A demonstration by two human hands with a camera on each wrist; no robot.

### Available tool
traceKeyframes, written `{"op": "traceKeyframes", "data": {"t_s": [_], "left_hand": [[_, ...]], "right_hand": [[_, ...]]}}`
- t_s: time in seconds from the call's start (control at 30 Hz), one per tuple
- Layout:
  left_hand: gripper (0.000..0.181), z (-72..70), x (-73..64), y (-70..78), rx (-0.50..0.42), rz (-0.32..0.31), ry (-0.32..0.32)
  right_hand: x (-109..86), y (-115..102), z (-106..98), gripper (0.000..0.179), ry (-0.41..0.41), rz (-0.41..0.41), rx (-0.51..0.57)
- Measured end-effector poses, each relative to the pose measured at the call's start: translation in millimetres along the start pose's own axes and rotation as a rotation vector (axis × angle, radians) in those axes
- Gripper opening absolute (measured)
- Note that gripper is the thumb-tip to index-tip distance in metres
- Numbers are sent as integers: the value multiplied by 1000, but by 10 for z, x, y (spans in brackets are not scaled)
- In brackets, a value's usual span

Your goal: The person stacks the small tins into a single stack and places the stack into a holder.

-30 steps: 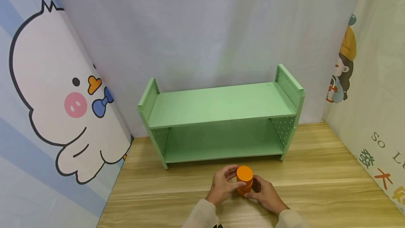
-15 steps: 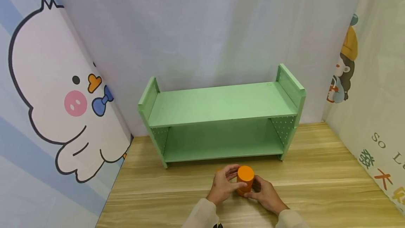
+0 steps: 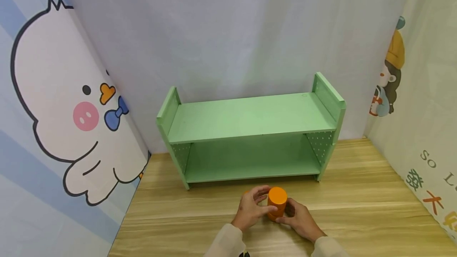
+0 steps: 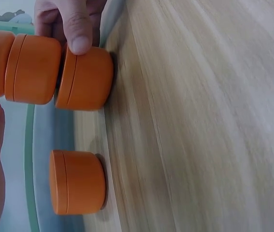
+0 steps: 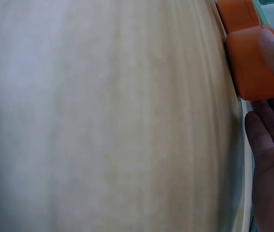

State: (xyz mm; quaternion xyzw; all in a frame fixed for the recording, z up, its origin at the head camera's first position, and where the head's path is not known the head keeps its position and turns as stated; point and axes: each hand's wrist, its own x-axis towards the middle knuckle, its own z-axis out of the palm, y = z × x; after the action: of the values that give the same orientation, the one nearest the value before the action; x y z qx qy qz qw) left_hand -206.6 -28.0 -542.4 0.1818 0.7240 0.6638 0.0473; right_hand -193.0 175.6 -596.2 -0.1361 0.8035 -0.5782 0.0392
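Orange lidded round jars stand stacked in front of the shelf, between both hands. My left hand holds the upper part of the stack, thumb on the near side and fingers behind. Low down, my right hand grips the bottom jar, its thumb on the lid edge. In the left wrist view the stack has three jars; the middle jar is slightly offset from the bottom one, with a dark gap between. A separate orange jar stands on the table, mostly hidden behind my left hand in the head view.
A green two-tier shelf with raised side panels stands behind the hands on the wood-grain table. A pale curtain hangs behind it, and printed cloth walls border the left and right sides.
The upper part of the stack has shifted slightly right over the bottom jar. An orange sliver of the separate jar now shows behind my left hand. Both hands stay nearly in place.
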Motion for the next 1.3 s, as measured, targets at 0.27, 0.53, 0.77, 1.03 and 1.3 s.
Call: {"op": "traceKeyframes", "data": {"t_s": [0.27,0.53,0.77,1.03,1.3], "left_hand": [[58,-74,-25,-23,39,-14,16],[58,-145,-43,-41,105,-20,43],[55,-177,-64,4,108,-24,62],[57,-253,-70,-99,109,-27,76],[56,-324,-68,-169,103,-48,101]], "right_hand": [[-3,13,0,61,23,-23,-56],[-9,15,4,62,29,2,-71],[-4,14,0,63,16,17,-36],[3,4,-2,64,17,12,-42],[18,7,-2,64,12,25,-40]]}}
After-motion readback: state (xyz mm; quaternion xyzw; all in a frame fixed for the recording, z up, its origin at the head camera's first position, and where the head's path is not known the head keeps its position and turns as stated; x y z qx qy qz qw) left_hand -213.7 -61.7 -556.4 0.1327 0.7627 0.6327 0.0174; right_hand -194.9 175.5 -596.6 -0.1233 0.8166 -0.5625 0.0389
